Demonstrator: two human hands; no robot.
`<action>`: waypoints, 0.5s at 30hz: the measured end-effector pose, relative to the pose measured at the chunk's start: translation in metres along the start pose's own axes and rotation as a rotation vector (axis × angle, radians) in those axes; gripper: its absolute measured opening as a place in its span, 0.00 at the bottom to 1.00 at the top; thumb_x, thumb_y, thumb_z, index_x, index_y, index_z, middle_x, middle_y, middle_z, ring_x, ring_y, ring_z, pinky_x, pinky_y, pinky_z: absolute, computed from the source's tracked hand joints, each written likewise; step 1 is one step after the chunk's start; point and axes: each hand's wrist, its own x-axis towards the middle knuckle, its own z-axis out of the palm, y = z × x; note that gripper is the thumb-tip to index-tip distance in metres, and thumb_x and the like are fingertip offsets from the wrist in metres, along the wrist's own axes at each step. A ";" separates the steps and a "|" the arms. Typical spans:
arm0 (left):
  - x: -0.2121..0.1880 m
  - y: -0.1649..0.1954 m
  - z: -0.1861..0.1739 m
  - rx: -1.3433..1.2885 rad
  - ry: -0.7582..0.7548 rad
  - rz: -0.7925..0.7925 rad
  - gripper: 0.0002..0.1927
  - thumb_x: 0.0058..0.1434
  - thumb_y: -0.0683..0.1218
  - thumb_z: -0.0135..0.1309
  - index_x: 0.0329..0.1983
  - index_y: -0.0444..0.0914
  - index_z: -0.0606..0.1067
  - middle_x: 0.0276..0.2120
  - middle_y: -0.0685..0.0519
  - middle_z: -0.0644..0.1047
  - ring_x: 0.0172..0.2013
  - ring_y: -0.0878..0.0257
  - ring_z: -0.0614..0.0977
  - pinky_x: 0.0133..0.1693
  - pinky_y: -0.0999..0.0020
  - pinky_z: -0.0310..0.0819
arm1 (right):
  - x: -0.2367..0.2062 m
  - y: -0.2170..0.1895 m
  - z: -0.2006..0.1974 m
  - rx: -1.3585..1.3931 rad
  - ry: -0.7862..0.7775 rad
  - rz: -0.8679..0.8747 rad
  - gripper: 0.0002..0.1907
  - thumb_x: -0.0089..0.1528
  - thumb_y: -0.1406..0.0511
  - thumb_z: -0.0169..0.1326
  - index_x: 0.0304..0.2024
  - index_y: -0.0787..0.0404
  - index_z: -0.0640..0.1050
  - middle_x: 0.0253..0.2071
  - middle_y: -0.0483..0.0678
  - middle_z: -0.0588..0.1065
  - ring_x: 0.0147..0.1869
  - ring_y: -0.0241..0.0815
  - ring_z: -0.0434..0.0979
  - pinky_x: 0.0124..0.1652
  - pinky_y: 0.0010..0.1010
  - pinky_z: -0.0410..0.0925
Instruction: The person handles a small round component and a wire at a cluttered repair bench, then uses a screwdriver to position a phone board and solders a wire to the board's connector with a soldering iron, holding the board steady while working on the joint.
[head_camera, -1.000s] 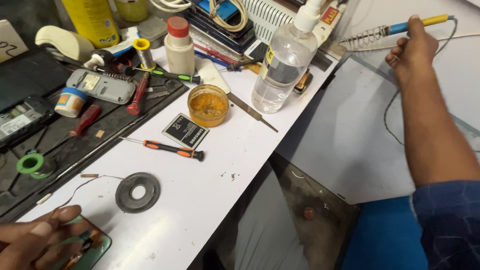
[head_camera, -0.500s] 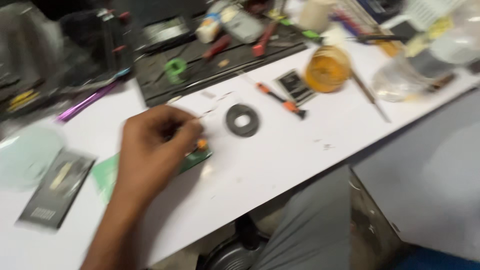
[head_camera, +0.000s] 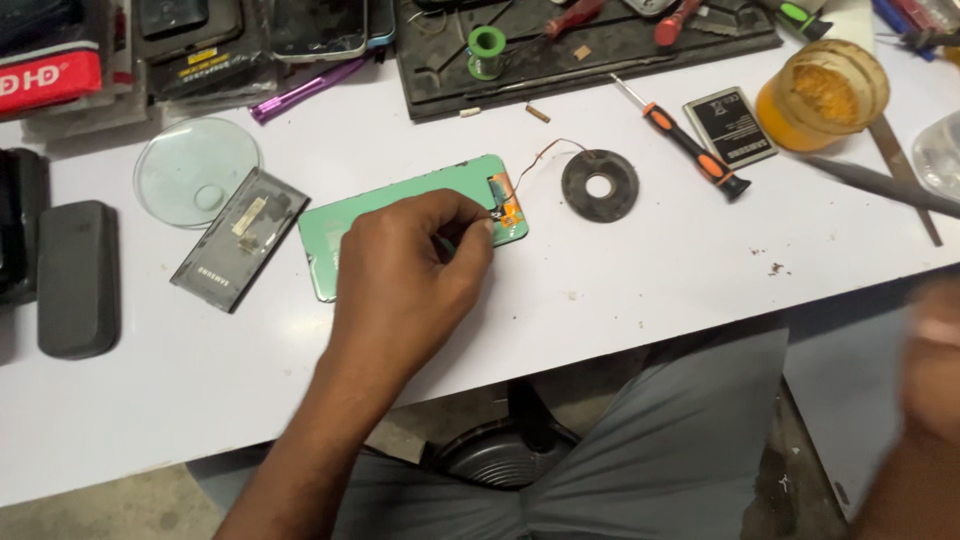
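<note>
1. Pinching down with fingertips, left hand presses the green phone cover mid-table.
2. Right hand, blurred near right; grip unclear.
3. Coil sits wired just right; nothing soldered yet, seemingly.

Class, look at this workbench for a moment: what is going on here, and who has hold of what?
A person seated at a white table presses the left hand onto a green phone panel, fingertips by its orange end, where a thin wire runs to a dark ring coil. The right hand is blurred at the frame's edge, apparently holding nothing. A screwdriver and an amber jar lie beyond.
</note>
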 end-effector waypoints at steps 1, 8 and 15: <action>-0.001 -0.002 0.002 0.008 0.013 0.004 0.09 0.57 0.45 0.59 0.36 0.36 0.84 0.28 0.47 0.85 0.26 0.60 0.87 0.32 0.67 0.80 | 0.002 0.003 0.014 0.032 -0.047 0.012 0.12 0.71 0.63 0.55 0.54 0.62 0.72 0.37 0.53 0.74 0.32 0.38 0.75 0.36 0.31 0.74; 0.001 -0.007 0.017 0.086 0.099 0.171 0.06 0.56 0.43 0.61 0.32 0.35 0.83 0.29 0.47 0.83 0.30 0.55 0.86 0.35 0.62 0.79 | 0.040 0.031 0.055 0.086 -0.229 0.056 0.14 0.72 0.66 0.54 0.58 0.65 0.71 0.40 0.56 0.76 0.34 0.38 0.77 0.38 0.31 0.76; 0.004 -0.006 0.026 0.121 0.078 0.179 0.05 0.57 0.42 0.60 0.33 0.35 0.82 0.29 0.48 0.82 0.29 0.55 0.85 0.34 0.61 0.78 | 0.035 0.044 0.068 -0.023 -0.203 0.068 0.13 0.71 0.68 0.53 0.54 0.70 0.68 0.39 0.58 0.74 0.33 0.40 0.76 0.37 0.31 0.75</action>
